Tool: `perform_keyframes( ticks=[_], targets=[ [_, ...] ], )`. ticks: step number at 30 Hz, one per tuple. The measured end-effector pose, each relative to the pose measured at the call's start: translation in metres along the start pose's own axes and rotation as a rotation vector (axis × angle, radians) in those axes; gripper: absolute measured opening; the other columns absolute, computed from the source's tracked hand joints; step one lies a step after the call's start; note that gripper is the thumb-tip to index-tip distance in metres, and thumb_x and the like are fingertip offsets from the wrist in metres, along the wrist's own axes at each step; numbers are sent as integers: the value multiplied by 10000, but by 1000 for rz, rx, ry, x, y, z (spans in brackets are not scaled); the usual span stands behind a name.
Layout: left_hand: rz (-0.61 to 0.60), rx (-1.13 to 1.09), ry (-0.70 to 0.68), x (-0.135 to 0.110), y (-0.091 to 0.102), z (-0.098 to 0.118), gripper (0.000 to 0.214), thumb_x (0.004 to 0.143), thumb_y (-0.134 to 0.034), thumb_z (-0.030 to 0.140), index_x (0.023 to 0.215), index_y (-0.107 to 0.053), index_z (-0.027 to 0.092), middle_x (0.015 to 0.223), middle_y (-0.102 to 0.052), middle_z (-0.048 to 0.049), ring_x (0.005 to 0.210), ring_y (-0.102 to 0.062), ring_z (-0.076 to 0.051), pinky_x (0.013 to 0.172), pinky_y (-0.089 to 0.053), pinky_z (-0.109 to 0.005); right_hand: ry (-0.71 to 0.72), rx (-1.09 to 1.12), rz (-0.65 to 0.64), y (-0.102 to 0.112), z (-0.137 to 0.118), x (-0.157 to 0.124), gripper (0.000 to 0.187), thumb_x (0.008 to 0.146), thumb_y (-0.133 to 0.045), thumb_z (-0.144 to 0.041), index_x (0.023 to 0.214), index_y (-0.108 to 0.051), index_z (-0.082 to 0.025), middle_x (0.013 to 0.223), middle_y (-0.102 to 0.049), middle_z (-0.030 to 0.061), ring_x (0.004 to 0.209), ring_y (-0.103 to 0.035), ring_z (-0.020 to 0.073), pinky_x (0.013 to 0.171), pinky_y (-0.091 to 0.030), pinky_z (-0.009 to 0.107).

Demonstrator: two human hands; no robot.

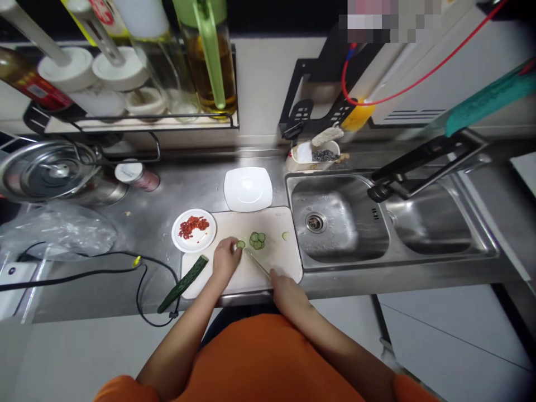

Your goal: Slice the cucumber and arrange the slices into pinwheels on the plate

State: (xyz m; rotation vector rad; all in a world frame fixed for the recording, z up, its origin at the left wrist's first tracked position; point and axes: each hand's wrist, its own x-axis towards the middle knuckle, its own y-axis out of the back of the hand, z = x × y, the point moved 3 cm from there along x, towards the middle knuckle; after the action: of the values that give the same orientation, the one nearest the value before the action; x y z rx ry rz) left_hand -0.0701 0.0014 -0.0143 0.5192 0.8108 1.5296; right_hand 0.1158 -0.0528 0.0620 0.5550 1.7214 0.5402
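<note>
On a white cutting board [276,223], my left hand [226,260] is closed around a short piece of cucumber [240,244], whose cut end shows past the fingertips. My right hand [290,296] grips a knife [259,264]; the blade points up and left towards that piece, close to my left fingers. Several round cucumber slices [257,240] lie in a small heap right of the blade tip, and one more slice [285,236] lies apart near the board's right side. A longer dark green cucumber length [183,283] rests across the board's left edge.
A white plate [179,241] with chopped red pieces overlaps the board's upper left corner. Behind the board is a white square dish [248,188]. The double sink [339,259] adjoins on the right. A black cable [154,258] and clear plastic bag [62,231] lie left.
</note>
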Motion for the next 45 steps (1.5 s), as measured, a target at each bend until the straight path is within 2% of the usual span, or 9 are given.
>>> perform_keyframes(
  ticks=[5, 12, 19, 24, 26, 29, 32, 37, 45],
  targets=[
    [-112, 44, 123, 7, 13, 0, 99, 786, -525, 275, 789, -605, 216, 658, -622, 17, 610, -557, -132, 607, -375, -226, 7, -7, -2, 3, 5, 0, 432, 802, -316, 1, 1169, -475, -160, 940, -647, 122, 915, -621, 238, 666, -434, 281],
    [-103, 419, 222, 8, 49, -7, 210, 834, -476, 358, 884, -632, 225, 744, -673, -67, 635, -594, -194, 584, -368, -259, 0, 10, -38, 5, 7, 0, 406, 816, -319, -5, 1156, -462, -173, 935, -637, 119, 929, -614, 238, 671, -427, 288],
    [-159, 606, 239, 2, 48, -7, 299, 892, -378, 310, 1021, -627, 206, 813, -675, -110, 667, -618, -213, 607, -393, -278, 24, 9, -15, 2, 12, 4, 410, 795, -349, 1, 1150, -463, -170, 902, -637, 113, 900, -621, 231, 657, -429, 280],
    [-183, 619, 209, 2, 50, -6, 292, 885, -382, 287, 911, -661, 204, 812, -660, -98, 682, -611, -194, 603, -398, -261, 12, 27, -21, 0, 13, 5, 404, 789, -356, 6, 1132, -471, -174, 902, -636, 111, 903, -615, 226, 671, -445, 284],
    [-153, 556, 159, 6, 48, -1, 287, 879, -399, 289, 883, -672, 200, 827, -658, -96, 715, -612, -194, 627, -414, -266, 0, 41, -28, 0, 13, 5, 405, 800, -351, -1, 1138, -472, -187, 907, -635, 109, 911, -610, 228, 693, -452, 296],
    [-115, 318, -2, 17, 35, 16, 238, 841, -489, 303, 960, -674, 211, 902, -667, -77, 830, -611, -190, 725, -440, -265, 0, 56, -25, 0, 13, 4, 405, 814, -338, -11, 1148, -476, -195, 930, -638, 113, 921, -608, 236, 714, -455, 311],
    [-199, 116, -76, 29, 14, 33, 252, 772, -587, 270, 1003, -667, 206, 876, -671, -48, 805, -604, -162, 747, -442, -245, 14, 46, 0, 1, 12, 2, 406, 817, -321, -7, 1148, -484, -174, 930, -643, 122, 914, -613, 239, 701, -452, 302],
    [-315, 84, 12, 40, -11, 47, 138, 722, -618, 229, 847, -675, 216, 763, -657, -4, 716, -583, -146, 669, -414, -239, 16, 2, -3, -1, 14, 4, 422, 835, -326, -19, 1206, -457, -172, 944, -645, 126, 928, -618, 226, 693, -444, 280],
    [-282, -12, 154, 40, -19, 44, 154, 690, -620, 168, 830, -663, 215, 712, -653, 24, 661, -578, -115, 618, -399, -212, 29, 17, -28, -1, 16, 5, 411, 837, -337, -32, 1208, -448, -173, 955, -642, 127, 928, -619, 227, 686, -443, 281]
  ],
)
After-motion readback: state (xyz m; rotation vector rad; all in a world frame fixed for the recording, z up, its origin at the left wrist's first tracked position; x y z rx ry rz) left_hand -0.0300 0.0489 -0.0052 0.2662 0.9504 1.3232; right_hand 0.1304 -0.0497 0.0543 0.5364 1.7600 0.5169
